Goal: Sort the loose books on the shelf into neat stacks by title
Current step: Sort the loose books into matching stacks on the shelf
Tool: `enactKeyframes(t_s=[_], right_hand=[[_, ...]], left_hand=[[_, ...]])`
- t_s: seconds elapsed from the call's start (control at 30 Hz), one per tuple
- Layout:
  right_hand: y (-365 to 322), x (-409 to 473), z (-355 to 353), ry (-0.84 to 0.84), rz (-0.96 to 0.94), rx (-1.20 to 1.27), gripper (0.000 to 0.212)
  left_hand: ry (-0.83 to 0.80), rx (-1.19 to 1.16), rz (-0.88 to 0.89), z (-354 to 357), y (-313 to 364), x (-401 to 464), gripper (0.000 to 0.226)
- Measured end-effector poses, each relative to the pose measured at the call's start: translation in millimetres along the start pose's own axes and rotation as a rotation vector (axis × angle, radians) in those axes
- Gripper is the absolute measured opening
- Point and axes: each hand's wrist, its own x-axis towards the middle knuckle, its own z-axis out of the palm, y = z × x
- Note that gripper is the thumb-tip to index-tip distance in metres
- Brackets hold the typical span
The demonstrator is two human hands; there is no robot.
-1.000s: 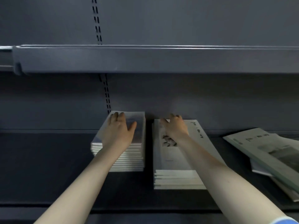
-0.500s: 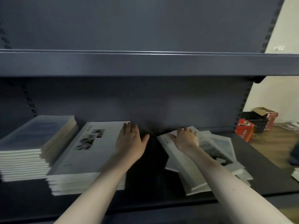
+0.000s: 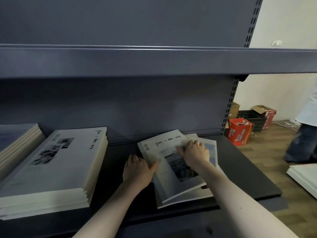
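On the dark shelf, a loose pile of books lies askew at the right, its top cover showing a title that looks like "Time & Memory". Her right hand rests flat on that cover, fingers spread. Her left hand sits at the pile's left edge, thumb touching it, fingers relaxed. A neat stack stands well apart to the left.

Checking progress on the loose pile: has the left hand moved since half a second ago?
Yes. The left hand has gone right, from the neat stack to the loose pile's left edge.
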Motion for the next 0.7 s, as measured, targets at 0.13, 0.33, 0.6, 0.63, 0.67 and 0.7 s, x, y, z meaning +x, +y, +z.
enactKeyframes(t_s=[0.13,0.33,0.6,0.63,0.67,0.7], right_hand=[[-0.7,0.4,-1.1,0.029,0.042,-0.037,0.076],[-7.4,-2.2,-8.9,0.080,0.088,-0.063,0.075],[-16.9,-9.8,-20.3,0.032,0.127,0.227,0.066],[-18.1,-10.6,-20.5,0.042,0.126,0.247,0.062],[-19.5,-11.0,-21.3,0.054,0.121,0.264,0.059],[-21.3,-11.5,-23.3,0.067,0.115,0.280,0.056]], left_hand=[[-0.044,-0.131,-0.045,0.0,7.8,-8.8,0.078],[-0.022,-0.449,-0.026,-3.3,4.0,-4.8,0.090],[0.145,-0.719,-0.044,-22.5,3.4,-1.0,0.036],[0.169,-0.713,-0.025,-25.3,2.8,-0.1,0.036],[0.189,-0.702,-0.011,-28.5,1.7,0.4,0.038],[0.209,-0.694,0.003,-32.3,0.0,0.6,0.040]])
